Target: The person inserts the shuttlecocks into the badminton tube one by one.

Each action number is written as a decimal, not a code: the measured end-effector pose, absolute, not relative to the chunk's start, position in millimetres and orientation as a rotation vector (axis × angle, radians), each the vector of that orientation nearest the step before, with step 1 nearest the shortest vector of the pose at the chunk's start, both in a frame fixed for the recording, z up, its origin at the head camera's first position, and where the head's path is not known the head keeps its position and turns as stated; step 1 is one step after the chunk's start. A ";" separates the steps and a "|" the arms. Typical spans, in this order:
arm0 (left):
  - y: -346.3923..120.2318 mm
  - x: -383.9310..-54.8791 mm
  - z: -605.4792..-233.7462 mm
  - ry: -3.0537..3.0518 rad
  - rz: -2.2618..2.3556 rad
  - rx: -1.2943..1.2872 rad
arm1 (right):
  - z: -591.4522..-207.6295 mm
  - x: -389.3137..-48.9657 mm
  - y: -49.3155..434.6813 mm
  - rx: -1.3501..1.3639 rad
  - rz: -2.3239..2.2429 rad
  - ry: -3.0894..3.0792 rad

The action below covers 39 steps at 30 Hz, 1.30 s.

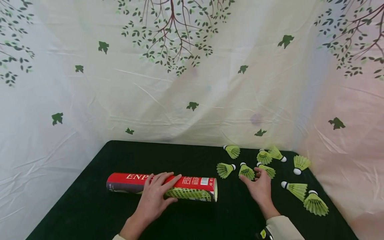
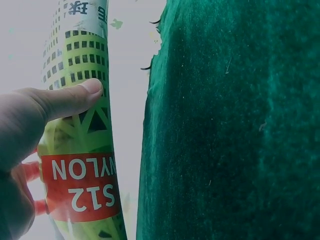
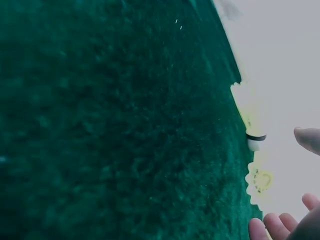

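Note:
My left hand (image 1: 154,196) grips a red shuttlecock tube (image 1: 192,182) that lies sideways. In the left wrist view its thumb (image 2: 75,100) presses along the tube's green mesh print, with the other fingers round the far side. The tube's pale rimmed end faces right. My right hand (image 1: 261,186) reaches in at a yellow-green shuttlecock (image 1: 246,171) with a white cork, thumb and fingers spread apart on its near side. The right wrist view shows the thumb (image 3: 307,139) well away from the fingers, with a shuttlecock (image 3: 259,182) beyond them.
Several more shuttlecocks lie on the dark green cloth-covered table (image 1: 81,200), such as one (image 1: 225,170) left of the right hand and one (image 1: 316,204) at the right edge. Behind stands a pale curtain (image 1: 210,86) printed with leaves. A dark watch (image 1: 264,234) sits on the right wrist.

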<state>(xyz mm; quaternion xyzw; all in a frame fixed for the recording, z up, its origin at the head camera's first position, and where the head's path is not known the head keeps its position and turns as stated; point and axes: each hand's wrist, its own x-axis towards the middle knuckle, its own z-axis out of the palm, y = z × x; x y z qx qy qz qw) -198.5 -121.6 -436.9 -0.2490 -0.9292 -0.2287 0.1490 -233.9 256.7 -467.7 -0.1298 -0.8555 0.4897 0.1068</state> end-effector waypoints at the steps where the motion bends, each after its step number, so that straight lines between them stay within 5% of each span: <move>1: -121.5 -198.3 -437.2 -2.672 -0.660 -0.717 | -469.3 -236.4 256.2 -0.395 1.427 -2.522; 21: -118.5 -195.9 -439.9 -2.649 -0.669 -0.727 | -483.6 -256.1 245.1 -0.571 1.221 -2.489; 39: -119.3 -193.6 -439.5 -2.664 -0.665 -0.709 | -479.6 -243.3 252.4 -0.465 1.263 -2.446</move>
